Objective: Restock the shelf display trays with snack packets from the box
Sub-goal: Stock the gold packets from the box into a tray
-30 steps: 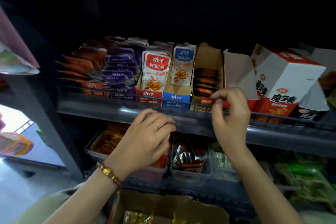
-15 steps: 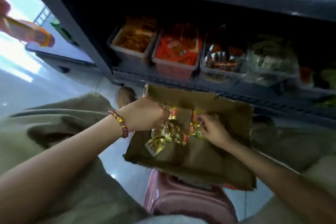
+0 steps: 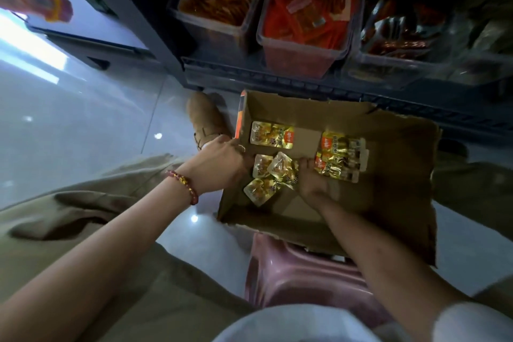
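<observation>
Head camera looked straight down, and the cardboard box [image 3: 402,175] sat on a pink stool [image 3: 299,280], right in front of the bottom shelf [image 3: 277,83]. Both hands were in there! The left hand [image 3: 222,161], beaded bracelet [image 3: 183,184] on the wrist, hooked over the box's left wall with its fingers dipping inside, tips right against the loose packets [image 3: 280,169]. Whether it pinched one, I could not tell. The right hand [image 3: 313,186] was deep in the box, fingers curled onto that same gold cluster from the other side, gripping at its edge.

Elsewhere on the box floor, a lone packet [image 3: 272,134] lay flat near the far left corner, apart from the rest. A neat stack [image 3: 341,155] of gold and orange packets sat just to the right of the right hand's fingertips.

Up on the shelf, three clear trays stood side by side: the left tray [image 3: 211,36] was full of brownish sticks, the middle tray [image 3: 299,46] was packed with orange-red sachets, and the right tray [image 3: 394,64] held darker wrappers. A tan shoe [image 3: 205,116] was planted on the glossy floor [image 3: 83,119] beside the box.
</observation>
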Demonstrator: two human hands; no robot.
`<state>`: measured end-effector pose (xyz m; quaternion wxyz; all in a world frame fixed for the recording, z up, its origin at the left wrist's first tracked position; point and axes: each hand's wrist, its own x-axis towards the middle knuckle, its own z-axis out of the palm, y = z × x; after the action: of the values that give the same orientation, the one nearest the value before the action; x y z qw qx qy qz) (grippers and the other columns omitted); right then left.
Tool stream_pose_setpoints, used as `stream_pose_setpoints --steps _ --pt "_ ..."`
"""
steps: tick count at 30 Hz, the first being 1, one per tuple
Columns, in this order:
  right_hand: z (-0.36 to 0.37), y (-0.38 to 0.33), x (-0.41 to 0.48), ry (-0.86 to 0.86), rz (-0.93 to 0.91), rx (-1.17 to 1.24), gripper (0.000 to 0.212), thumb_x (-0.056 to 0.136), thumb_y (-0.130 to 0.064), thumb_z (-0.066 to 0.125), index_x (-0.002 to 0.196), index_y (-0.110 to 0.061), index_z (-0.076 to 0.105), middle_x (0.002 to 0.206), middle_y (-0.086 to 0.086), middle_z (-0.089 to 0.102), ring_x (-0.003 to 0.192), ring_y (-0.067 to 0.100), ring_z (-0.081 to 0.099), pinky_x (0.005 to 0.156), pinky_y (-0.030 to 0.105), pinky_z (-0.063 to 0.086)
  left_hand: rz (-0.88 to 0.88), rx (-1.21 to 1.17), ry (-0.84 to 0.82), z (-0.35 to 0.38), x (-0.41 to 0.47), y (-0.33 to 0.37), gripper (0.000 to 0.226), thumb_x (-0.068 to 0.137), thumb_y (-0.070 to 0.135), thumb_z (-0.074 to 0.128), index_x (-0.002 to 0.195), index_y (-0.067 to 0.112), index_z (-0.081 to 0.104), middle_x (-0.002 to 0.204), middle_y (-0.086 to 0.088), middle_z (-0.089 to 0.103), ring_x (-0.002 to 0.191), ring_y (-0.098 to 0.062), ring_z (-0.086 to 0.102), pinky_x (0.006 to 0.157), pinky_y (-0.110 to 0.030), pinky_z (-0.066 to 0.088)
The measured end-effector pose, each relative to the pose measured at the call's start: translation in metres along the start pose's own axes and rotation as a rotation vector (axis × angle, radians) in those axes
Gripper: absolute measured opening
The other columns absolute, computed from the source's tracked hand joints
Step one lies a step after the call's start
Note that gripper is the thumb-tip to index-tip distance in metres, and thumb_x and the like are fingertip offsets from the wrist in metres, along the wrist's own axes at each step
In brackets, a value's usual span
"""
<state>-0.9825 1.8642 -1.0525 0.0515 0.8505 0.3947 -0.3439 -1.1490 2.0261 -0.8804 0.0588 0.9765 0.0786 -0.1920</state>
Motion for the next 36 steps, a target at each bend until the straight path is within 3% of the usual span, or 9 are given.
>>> stream_pose_setpoints --steps 7,11,14,17,22,27,30,32,36 --pt "-0.043 -0.004 0.009 0.05 -0.14 0.107 0.018 0.09 -0.012 0.056 0.106 -0.016 0.064 0.124 0.006 0.053 0.114 0.025 0.052 0.085 0.03 0.042 -0.074 -0.083 0.252 0.001 0.004 0.006 0.027 0.075 0.024 0.072 0.101 0.02 0.068 0.1 -0.001 0.069 0.095 -0.024 0.059 0.08 -0.035 0.034" --pt "-0.108 -0.017 -0.022 -0.08 -0.478 0.621 0.015 0.082 -0.006 0.068 0.086 -0.019 0.062 0.087 -0.011 0.06 0.086 0.0 0.058 0.08 0.023 0.045 -0.117 -0.456 0.165 -0.003 0.004 0.023 0.051 0.086 0.031 0.066 0.133 0.019 0.05 0.126 -0.004 0.058 0.111 -0.023 0.057 0.095 -0.036 0.042" --pt "-0.147 -0.029 -0.043 -0.101 -0.56 0.737 0.018 0.08 -0.009 0.072 0.085 -0.023 0.062 0.08 -0.014 0.059 0.074 -0.008 0.054 0.072 0.012 0.042 -0.275 -0.688 0.032 -0.008 0.002 0.032 0.054 0.091 0.031 0.061 0.139 0.022 0.038 0.111 -0.005 0.064 0.093 -0.021 0.064 0.082 -0.034 0.053" --pt "-0.148 -0.028 -0.038 -0.075 -0.498 0.896 0.009 0.091 -0.015 0.06 0.09 -0.024 0.059 0.082 -0.01 0.059 0.07 -0.006 0.056 0.069 0.013 0.046 -0.378 -0.55 0.124 -0.014 0.002 0.027 0.042 0.094 0.022 0.055 0.135 0.019 0.045 0.098 -0.007 0.067 0.086 -0.024 0.065 0.073 -0.032 0.052" --pt "-0.076 -0.007 0.01 -0.05 -0.223 0.314 0.03 0.088 -0.015 0.064 0.117 -0.014 0.059 0.128 0.008 0.053 0.108 0.019 0.055 0.088 0.027 0.044 -0.565 -0.641 0.292 -0.03 0.0 0.009 0.041 0.092 0.016 0.057 0.132 0.016 0.049 0.105 -0.01 0.067 0.09 -0.027 0.065 0.075 -0.034 0.053" --pt "-0.016 -0.022 0.006 -0.103 0.005 -0.048 0.079 0.085 -0.02 0.065 0.145 -0.007 0.016 0.147 0.015 0.018 0.133 0.032 0.032 0.096 0.04 0.044 -0.598 -0.708 0.334 -0.039 -0.018 0.007 0.034 0.092 0.016 0.058 0.126 0.014 0.053 0.104 -0.007 0.067 0.091 -0.024 0.064 0.07 -0.028 0.047" --pt "-0.006 -0.025 0.008 -0.058 0.111 0.011 0.057 0.095 -0.018 0.048 0.145 -0.01 0.022 0.15 0.015 0.021 0.136 0.031 0.03 0.099 0.038 0.043 -0.583 -0.677 0.312 -0.038 -0.023 0.005 0.033 0.093 0.018 0.058 0.126 0.015 0.053 0.103 -0.006 0.067 0.089 -0.022 0.065 0.071 -0.027 0.049" --pt "-0.006 -0.021 0.01 -0.054 0.023 0.121 0.039 0.1 -0.019 0.037 0.138 -0.018 0.041 0.141 0.011 0.043 0.125 0.028 0.046 0.091 0.031 0.043 -0.573 -0.674 0.314 -0.039 -0.02 0.005 0.035 0.092 0.017 0.058 0.127 0.015 0.052 0.103 -0.007 0.067 0.089 -0.023 0.065 0.073 -0.031 0.053" --pt "-0.044 -0.004 -0.001 0.028 -0.287 0.262 0.032 0.095 -0.02 0.054 0.127 -0.02 0.056 0.119 0.005 0.063 0.106 0.022 0.06 0.076 0.023 0.041 -0.473 -0.672 0.376 -0.043 -0.009 0.002 0.05 0.09 0.011 0.061 0.136 0.02 0.044 0.1 0.0 0.061 0.084 -0.02 0.064 0.07 -0.034 0.055"
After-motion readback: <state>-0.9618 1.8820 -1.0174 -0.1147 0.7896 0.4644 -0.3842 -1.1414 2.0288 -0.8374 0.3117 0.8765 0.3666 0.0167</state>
